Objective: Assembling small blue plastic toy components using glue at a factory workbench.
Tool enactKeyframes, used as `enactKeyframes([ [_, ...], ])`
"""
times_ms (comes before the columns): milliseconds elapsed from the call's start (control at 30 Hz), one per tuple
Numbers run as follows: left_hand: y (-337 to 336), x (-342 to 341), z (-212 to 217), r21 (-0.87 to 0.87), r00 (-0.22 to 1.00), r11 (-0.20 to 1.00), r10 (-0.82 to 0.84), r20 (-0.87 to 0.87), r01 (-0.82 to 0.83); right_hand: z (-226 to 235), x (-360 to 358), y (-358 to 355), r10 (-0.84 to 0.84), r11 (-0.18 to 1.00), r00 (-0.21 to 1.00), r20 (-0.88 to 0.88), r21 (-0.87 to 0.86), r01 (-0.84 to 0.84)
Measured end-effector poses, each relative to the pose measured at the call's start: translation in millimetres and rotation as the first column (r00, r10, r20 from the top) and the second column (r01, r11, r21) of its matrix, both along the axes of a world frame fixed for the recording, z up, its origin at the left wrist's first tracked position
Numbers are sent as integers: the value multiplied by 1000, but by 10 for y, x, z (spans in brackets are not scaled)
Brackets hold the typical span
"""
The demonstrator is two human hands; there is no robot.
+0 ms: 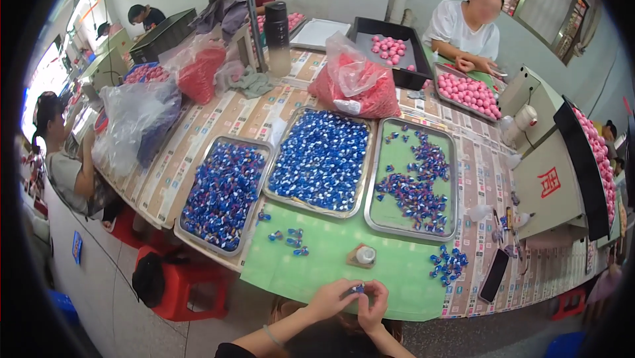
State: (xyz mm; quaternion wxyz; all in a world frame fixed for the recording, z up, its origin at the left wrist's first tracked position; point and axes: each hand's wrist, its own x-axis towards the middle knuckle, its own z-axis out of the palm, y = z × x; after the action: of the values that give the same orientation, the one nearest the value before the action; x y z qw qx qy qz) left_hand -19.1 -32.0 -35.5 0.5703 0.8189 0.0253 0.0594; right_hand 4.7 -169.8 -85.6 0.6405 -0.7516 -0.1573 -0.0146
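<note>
My left hand [331, 300] and my right hand [374, 304] meet over the front edge of a green mat [324, 239]. Between their fingertips they pinch a small blue-and-white piece [358, 288], partly covered by the fingers. Just beyond them on the mat sits a small white round pot [364, 255] on a brown base. A few loose blue pieces [295, 240] lie on the mat to the left. To the right, a small heap of blue pieces [448, 265] rests near the mat's edge.
Three metal trays of blue pieces stand beyond: left tray [249, 241], middle tray [365, 186] and right tray [452, 179]. A phone [494, 276] lies at right. Behind are a bag of red pieces [357, 87], a dark bottle [276, 34] and a seated person [466, 27]. Red stools [182, 285] stand left.
</note>
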Motion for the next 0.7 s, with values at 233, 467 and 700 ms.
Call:
enactKeyframes([
  [233, 142, -58, 141, -83, 972, 975, 196, -132, -208, 170, 63, 25, 50, 998, 999, -22, 33, -49],
  [467, 586, 70, -257, 232, 919, 895, 393, -7, -381, -40, 73, -122, 6, 982, 991, 133, -187, 20],
  [700, 837, 146, 121, 354, 899, 835, 437, 39, -421, 133, 106, 49, -32, 999, 999, 30, -34, 33],
])
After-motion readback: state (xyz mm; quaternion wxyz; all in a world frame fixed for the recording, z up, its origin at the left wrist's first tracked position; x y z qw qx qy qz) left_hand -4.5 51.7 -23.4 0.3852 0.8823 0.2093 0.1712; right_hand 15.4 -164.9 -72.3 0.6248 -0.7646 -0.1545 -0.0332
